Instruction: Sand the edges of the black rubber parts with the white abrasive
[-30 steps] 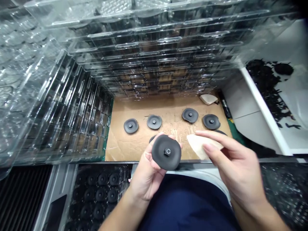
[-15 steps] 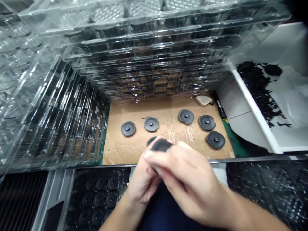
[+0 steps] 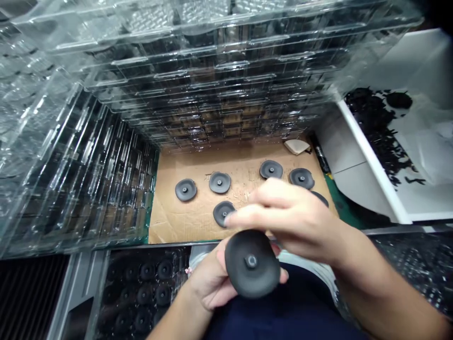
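My left hand grips a black rubber disc from beneath and the side, just in front of the table edge. The disc has a small round metal piece at its centre and faces up toward me. Above it, my right hand reaches left with fingers stretched out and shows nothing in them. Its foremost fingertip overlaps a similar disc lying on the cardboard; whether it touches is unclear. More discs lie beyond, including one at left and one partly covered by my right hand.
Tall stacks of clear plastic trays wall off the back and left. On the right, a white bin holds black scraps. A white wedge-shaped piece and a black marker lie near it. A tray of black discs sits lower left.
My right hand has come off the disc and moved up and right, its fingers straightening. The disc in my left hand has turned and now shows its full face.
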`<state>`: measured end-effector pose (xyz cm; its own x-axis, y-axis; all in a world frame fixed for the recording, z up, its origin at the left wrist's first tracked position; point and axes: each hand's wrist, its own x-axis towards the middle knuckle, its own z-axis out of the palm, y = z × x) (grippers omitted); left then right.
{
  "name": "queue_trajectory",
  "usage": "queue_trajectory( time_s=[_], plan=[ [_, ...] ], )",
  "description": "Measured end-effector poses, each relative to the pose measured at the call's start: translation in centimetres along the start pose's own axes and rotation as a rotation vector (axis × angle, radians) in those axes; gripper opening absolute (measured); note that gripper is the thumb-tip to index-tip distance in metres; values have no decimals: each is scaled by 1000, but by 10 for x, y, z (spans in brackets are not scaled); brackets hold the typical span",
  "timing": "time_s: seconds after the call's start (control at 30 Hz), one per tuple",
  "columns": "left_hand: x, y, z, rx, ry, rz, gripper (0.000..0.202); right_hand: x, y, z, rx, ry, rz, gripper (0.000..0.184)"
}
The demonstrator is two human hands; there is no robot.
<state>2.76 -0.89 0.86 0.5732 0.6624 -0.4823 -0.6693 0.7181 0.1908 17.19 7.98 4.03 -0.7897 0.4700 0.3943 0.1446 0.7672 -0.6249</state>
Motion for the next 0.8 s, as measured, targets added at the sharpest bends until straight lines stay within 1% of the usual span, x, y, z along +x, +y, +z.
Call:
queue_trajectory(
  time_s=[0.07,0.1,0.17,0.2,0.27,0.37,0.43,0.5,0.57,0.6,0.63,0.67,0.7,0.73,0.77,0.8],
  plan=[
    [-1,-1,-1,-72,-99,-20,39,-12,9,9,-56,172,206,26],
    [-1,-1,-1,-103,-130,-20,39,-21,11,15,-32,216,315,25],
    [-1,0,-2,-133,-147,-14,39,-41,13,28,39,204,488,26],
    [0,1,-1,-133,-132,-8,38,-51,13,35,49,177,543,27],
    [1,2,-1,-111,-100,3,36,-69,15,49,52,108,586,29],
    [3,3,0,-63,-90,12,33,-87,22,64,69,40,584,27],
    [5,3,0,-50,-88,7,35,-90,25,63,58,47,595,26],
    [6,2,0,-56,-90,-11,40,-86,19,50,31,115,625,26],
    [7,1,0,-53,-92,-31,43,-75,6,29,33,244,603,26],
    [7,0,1,-37,-83,-30,42,-68,-3,18,41,303,545,27],
    [7,0,2,-10,-63,-22,39,-61,-11,8,50,311,444,29],
    [7,0,2,21,-35,-1,35,-54,-19,-1,44,271,319,29],
    [7,0,3,52,-8,23,31,-47,-25,-8,30,207,200,29],
    [7,-1,3,79,10,43,30,-41,-30,-13,6,121,115,30],
    [7,-1,3,101,17,50,33,-36,-32,-16,-25,43,79,32],
    [6,-1,3,119,13,42,39,-31,-33,-18,-55,-17,91,33]
  ],
)
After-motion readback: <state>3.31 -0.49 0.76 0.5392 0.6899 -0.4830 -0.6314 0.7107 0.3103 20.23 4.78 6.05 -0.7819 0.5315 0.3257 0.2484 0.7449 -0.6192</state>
